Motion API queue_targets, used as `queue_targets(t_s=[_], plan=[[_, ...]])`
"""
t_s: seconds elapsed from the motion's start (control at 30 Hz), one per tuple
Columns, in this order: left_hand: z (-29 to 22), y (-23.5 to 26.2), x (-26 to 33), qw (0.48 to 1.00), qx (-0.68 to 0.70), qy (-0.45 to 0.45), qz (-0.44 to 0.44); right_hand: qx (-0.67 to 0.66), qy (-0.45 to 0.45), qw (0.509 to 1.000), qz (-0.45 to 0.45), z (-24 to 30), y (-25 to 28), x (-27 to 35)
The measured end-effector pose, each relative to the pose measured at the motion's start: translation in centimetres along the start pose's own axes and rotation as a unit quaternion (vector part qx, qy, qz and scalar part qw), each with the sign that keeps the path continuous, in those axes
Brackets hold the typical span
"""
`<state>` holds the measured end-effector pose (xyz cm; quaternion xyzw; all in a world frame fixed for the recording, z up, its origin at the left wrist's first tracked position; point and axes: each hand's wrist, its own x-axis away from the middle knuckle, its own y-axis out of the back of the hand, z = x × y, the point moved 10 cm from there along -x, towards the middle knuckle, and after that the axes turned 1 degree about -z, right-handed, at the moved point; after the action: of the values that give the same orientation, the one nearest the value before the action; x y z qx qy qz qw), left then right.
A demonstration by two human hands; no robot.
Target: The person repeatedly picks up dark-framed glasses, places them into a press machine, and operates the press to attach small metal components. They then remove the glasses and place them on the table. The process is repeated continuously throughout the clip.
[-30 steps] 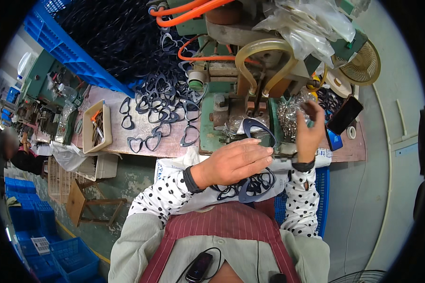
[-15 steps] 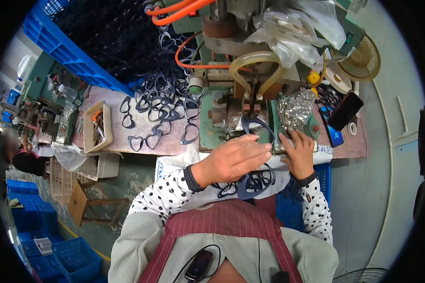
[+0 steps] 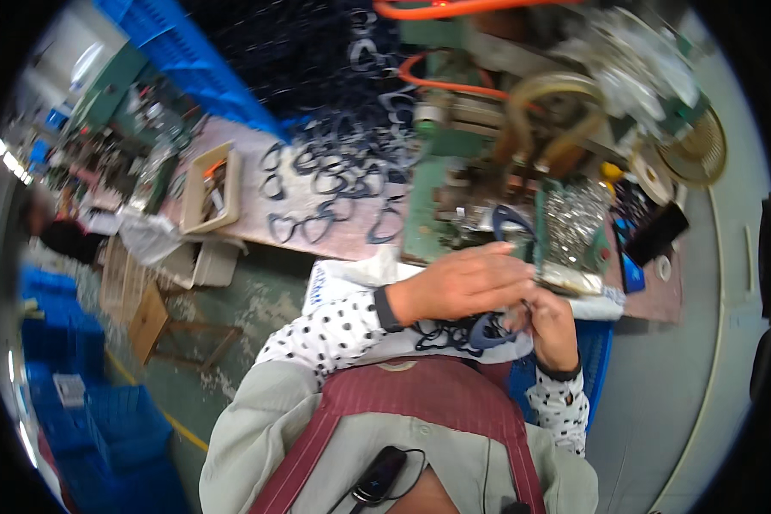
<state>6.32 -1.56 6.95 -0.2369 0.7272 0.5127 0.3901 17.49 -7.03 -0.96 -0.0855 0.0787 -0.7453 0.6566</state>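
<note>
Left hand [image 3: 463, 283] and right hand [image 3: 557, 330] are close together before the press [image 3: 467, 111]; grip: cannot tell. Bare bench [image 3: 252, 216], open to the front edge, parts tray [image 3: 237, 176] from frames [image 3: 342, 182].

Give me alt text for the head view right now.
A person's left hand and right hand are close together by a dark glasses frame, before a green machine; more frames lie left, near a blue crate.
</note>
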Motion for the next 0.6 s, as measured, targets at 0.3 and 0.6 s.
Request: queue_targets(t_s=[0.3, 0.6], plan=[[6.1, 10.0, 12.0, 0.907, -0.307, 0.258, -0.128, 0.18, -0.15, 0.971, -0.048, -2.3, 4.2, 3.9], [15.8, 19.6, 32.6, 0.458, -0.379, 0.8, 0.078, 0.586, -0.003, 0.757, -0.289, 2.5, 12.9, 6.8]])
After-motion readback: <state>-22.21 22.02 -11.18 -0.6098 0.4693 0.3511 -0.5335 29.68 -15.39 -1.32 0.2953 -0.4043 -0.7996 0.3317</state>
